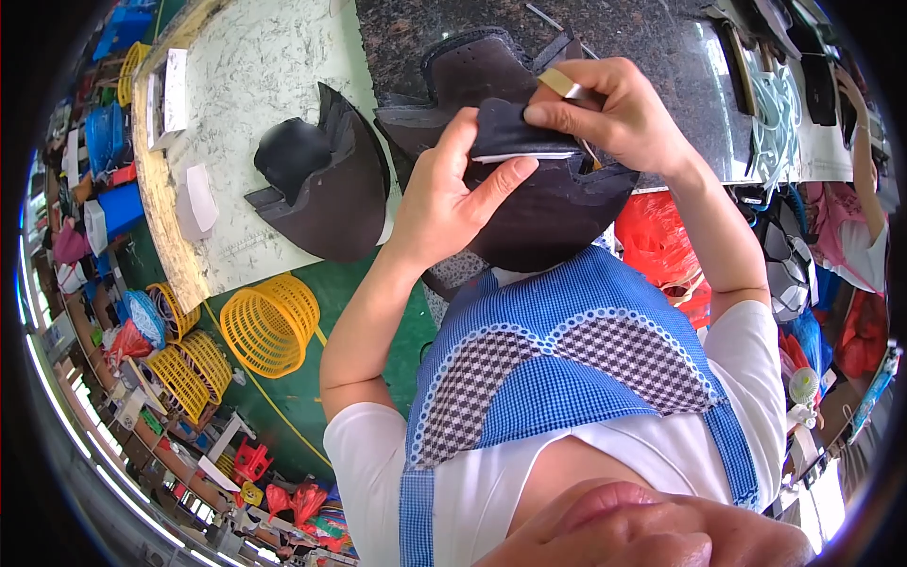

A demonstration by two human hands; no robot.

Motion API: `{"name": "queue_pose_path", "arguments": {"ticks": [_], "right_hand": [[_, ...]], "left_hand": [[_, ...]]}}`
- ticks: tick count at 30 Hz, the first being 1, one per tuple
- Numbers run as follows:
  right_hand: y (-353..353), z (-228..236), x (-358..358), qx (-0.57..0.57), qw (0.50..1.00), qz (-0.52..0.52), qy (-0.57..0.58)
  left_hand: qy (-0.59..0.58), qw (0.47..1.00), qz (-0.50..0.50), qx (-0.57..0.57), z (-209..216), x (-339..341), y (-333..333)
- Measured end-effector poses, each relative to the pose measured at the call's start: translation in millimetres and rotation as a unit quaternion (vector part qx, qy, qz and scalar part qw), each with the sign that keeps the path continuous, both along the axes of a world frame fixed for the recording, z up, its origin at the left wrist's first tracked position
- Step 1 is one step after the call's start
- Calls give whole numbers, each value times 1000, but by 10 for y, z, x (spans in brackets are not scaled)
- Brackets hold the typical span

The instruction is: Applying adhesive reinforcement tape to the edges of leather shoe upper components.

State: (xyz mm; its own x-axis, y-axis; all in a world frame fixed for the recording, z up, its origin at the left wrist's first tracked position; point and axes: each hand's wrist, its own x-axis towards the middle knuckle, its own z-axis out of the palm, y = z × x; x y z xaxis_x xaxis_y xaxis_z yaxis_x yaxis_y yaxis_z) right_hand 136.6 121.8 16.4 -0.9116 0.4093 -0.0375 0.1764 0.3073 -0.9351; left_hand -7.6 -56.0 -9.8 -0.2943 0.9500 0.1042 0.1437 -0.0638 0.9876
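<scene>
Between my hands is a small black leather piece [510,128] with a white strip along its near edge. My left hand [442,198] pinches its left end, thumb below and fingers above. The right thumb presses on its upper right corner, while my right hand [614,109] also grips a flat gold-coloured metal tool [559,83]; its exact kind is not clear. Under the hands lie dark brown shoe upper pieces [553,222], one nearer me and another shoe upper piece [472,71] farther back. More brown and black upper pieces [335,208] rest on the table to the left.
The worktop has a scuffed white board [302,57] at left and a dark speckled slab [652,57]. Pale cords [777,123] hang at its right. Yellow baskets [269,326] stand on the green floor. A red plastic bag [661,246] sits below the table; another person's arm [862,151] shows far right.
</scene>
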Motion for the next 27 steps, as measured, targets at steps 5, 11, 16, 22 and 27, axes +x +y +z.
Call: {"name": "queue_pose_path", "arguments": {"ticks": [5, 11, 16, 22, 27], "right_hand": [[-153, 190, -75, 288, 937, 46, 193], [-79, 27, -112, 258, 948, 19, 184], [-138, -65, 61, 120, 983, 13, 141], [-275, -216, 173, 177, 980, 40, 82], [-367, -336, 135, 344, 929, 19, 139]], "left_hand": [[52, 995, 61, -54, -9, -76, 99], [84, 991, 49, -91, 73, 8, -27], [172, 981, 81, -26, -80, -33, -104], [294, 952, 78, 25, -167, -180, -183], [435, 892, 99, 77, -197, -196, -192]]}}
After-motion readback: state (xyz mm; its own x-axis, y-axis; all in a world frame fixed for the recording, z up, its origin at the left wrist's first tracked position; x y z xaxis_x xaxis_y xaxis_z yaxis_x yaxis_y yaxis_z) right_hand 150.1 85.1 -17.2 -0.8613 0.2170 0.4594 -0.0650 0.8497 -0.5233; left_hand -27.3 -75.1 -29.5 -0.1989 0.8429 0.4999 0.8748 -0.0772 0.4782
